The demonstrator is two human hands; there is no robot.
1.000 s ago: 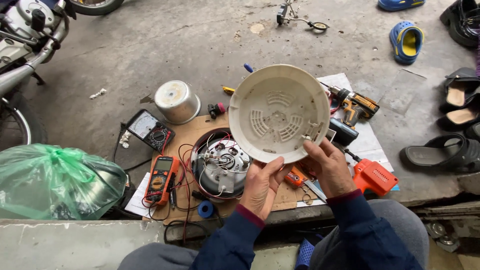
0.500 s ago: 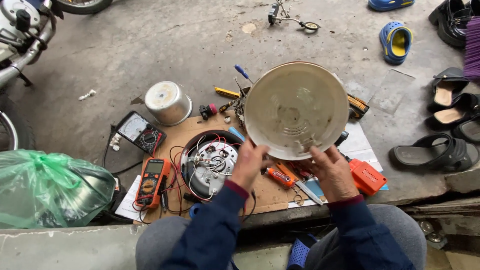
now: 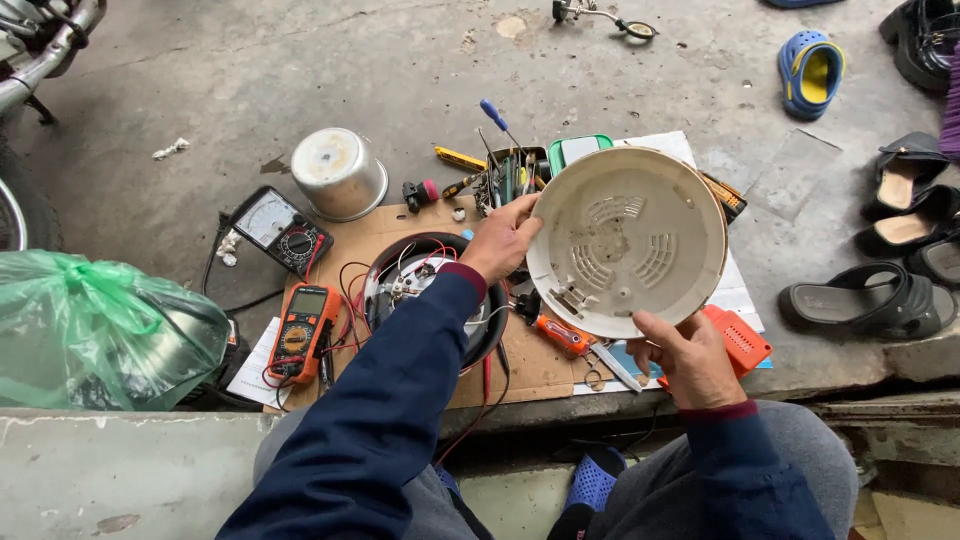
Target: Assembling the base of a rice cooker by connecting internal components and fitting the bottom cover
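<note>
I hold a round cream plastic base cover (image 3: pixel 627 240) with vent slots, its ribbed inner side facing me. My left hand (image 3: pixel 503 238) grips its left rim and my right hand (image 3: pixel 683 357) grips its near rim. Under my left forearm lies an opened round appliance body (image 3: pixel 415 285) with red and white wires showing, on a sheet of cardboard (image 3: pixel 385 228).
An orange multimeter (image 3: pixel 302 331), an analog meter (image 3: pixel 279 229), an upturned metal pot (image 3: pixel 338 172), a tray of screwdrivers (image 3: pixel 508 172) and an orange tool (image 3: pixel 741 340) surround the cardboard. A green plastic bag (image 3: pixel 95 325) sits at left. Sandals (image 3: pixel 863 296) lie at right.
I have turned the cover over: half a second ago its smooth outer side faced me, and now the ribbed vented side does. My left hand has shifted to the left rim.
</note>
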